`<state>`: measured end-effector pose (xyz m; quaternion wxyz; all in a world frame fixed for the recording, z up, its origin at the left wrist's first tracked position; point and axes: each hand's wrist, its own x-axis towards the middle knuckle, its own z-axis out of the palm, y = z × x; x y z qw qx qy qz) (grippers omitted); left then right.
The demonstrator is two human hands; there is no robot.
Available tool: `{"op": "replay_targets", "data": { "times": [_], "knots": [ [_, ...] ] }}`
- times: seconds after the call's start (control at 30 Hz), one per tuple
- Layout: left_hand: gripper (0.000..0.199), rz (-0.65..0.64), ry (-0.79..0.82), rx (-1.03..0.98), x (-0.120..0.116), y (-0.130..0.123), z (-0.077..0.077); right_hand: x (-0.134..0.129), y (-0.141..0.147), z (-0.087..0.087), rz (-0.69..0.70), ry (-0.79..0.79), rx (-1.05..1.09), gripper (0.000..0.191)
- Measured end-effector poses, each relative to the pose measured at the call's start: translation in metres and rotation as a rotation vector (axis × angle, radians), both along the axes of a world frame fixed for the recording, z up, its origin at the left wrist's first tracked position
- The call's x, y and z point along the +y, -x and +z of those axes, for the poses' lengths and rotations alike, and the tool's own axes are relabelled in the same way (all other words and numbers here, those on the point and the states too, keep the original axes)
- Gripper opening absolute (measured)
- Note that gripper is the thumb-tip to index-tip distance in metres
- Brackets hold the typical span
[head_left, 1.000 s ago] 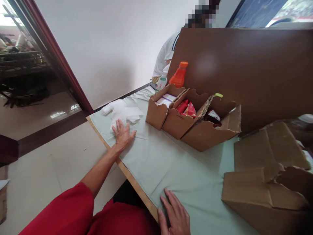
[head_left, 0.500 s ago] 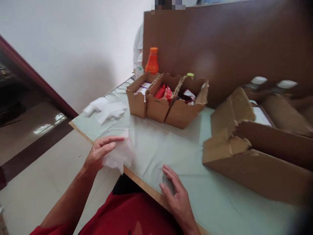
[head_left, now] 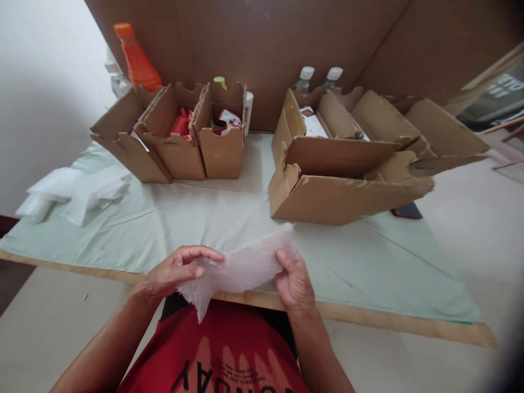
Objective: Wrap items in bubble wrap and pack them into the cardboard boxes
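Note:
A translucent sheet of bubble wrap (head_left: pixel 249 262) stretches between my two hands, just above the table's front edge. My left hand (head_left: pixel 180 270) pinches its left end between thumb and fingers, and a loose corner hangs down below. At the other end my right hand (head_left: pixel 293 278) grips the sheet, thumb in front and fingers behind it. More bubble wrap pieces (head_left: pixel 88 188) lie in a loose pile on the table's left side.
Three cardboard bins (head_left: pixel 221 153) with packaged goods stand at the back left, an orange bottle (head_left: pixel 141 63) behind them. Larger cardboard bins (head_left: pixel 347 199) occupy the right, with white-capped bottles (head_left: pixel 305 79) behind. A green cloth (head_left: pixel 196 210) covers the table; a brown board (head_left: pixel 245 43) rises behind.
My view has swung to the right. The bubble wrap has come across in my left hand, and my right hand, empty before, now holds its other end.

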<state>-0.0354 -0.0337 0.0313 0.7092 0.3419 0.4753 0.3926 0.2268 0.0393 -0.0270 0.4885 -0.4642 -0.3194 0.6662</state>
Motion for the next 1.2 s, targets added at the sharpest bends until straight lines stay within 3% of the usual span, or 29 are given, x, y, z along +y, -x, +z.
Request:
{"op": "replay_targets", "data": {
  "times": [0.13, 0.27, 0.47, 0.7, 0.93, 1.2],
  "knots": [
    [0.055, -0.028, -0.074, 0.124, 0.010, -0.002, -0.014, 0.009, -0.031, 0.007, -0.215, -0.021, -0.074, 0.059],
    [0.056, -0.057, -0.064, 0.256, 0.014, -0.015, -0.023, 0.005, -0.043, 0.008, -0.272, -0.063, -0.171, 0.046],
    [0.053, 0.065, -0.148, 0.587, 0.047, -0.021, -0.023, -0.002, -0.056, 0.000, -0.375, -0.056, -0.327, 0.045],
    [0.052, 0.002, -0.242, 0.972, 0.088, -0.016, -0.030, -0.015, -0.079, 0.003, -0.220, -0.127, -0.597, 0.039],
    [0.063, 0.011, -0.269, 0.992, 0.079, -0.008, -0.035, -0.011, -0.084, -0.003, -0.264, -0.278, -0.918, 0.035],
    [0.057, -0.002, -0.310, 1.128, 0.076, -0.013, -0.034, 0.034, -0.069, -0.007, -0.146, -0.341, -1.000, 0.053]
  ]
}}
